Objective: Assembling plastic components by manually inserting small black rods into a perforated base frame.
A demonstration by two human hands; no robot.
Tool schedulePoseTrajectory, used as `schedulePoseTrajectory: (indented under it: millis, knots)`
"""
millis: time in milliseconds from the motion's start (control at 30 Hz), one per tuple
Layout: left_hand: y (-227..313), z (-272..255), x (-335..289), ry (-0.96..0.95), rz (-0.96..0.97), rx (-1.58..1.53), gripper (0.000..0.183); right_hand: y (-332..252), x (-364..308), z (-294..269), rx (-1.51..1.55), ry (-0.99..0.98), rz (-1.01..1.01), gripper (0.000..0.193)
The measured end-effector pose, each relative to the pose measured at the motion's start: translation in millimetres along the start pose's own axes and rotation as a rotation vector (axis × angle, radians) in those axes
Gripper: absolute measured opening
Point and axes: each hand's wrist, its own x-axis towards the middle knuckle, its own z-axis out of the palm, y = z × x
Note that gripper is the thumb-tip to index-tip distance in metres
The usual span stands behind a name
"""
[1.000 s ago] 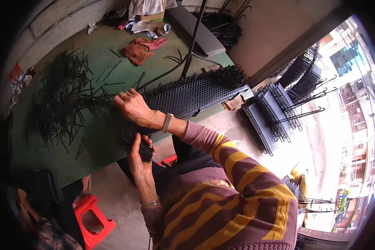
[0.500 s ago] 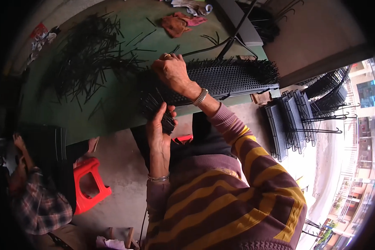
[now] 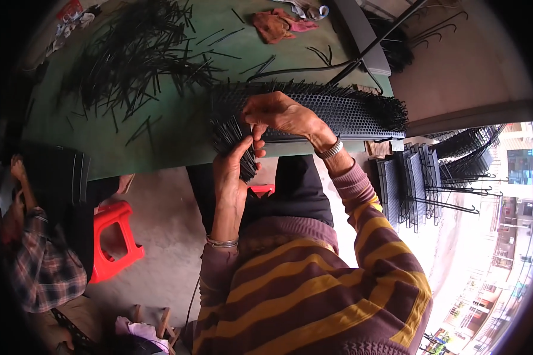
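Strips [image 3: 248, 169] are filling my gripping left hand [image 3: 230, 164]; at its one-thirty, my right hand [image 3: 285, 115] is hovering, grip unclear; any left-hand slackness could be spilling them.

The right hand [image 3: 285, 115] has withdrawn from the far edge of the perforated black panel [image 3: 340, 117] to the bundle of thin black strips [image 3: 231, 135], fingertips now beside the thumb of the left hand [image 3: 226, 168]. View shifted left and downward.

the hands [image 3: 230, 165] [image 3: 287, 115] partly hide the black strips [image 3: 226, 133] and perforated panel [image 3: 340, 112].
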Motion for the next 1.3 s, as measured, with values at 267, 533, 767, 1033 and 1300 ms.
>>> schedulePoseTrajectory:
  millis: [267,533,767,1033,1300]
  knots:
    - [-4.4,-1.8,4.4,0.063,-0.015,-0.214,0.032,-21.5,-4.3,-2.4,-0.114,0.203,-0.010,0.012]
    - [-3.5,10.3,-2.5,-0.035,-0.059,-0.331,0.032,-3.6,30.8,-12.3,-0.584,0.755,-0.402,0.010]
    - [-10.4,3.4,-0.2,-0.004,-0.073,-0.320,0.026,0.3,38.3,-16.1,-0.707,0.714,-0.421,0.010]
    - [-4.9,1.2,-0.4,0.030,-0.026,-0.223,0.023,-6.1,34.5,-21.5,-0.789,0.640,-0.428,0.011]
    - [-3.4,0.8,-1.3,0.025,0.003,-0.233,0.022,14.6,50.3,-38.3,-0.983,0.412,-0.533,0.010]
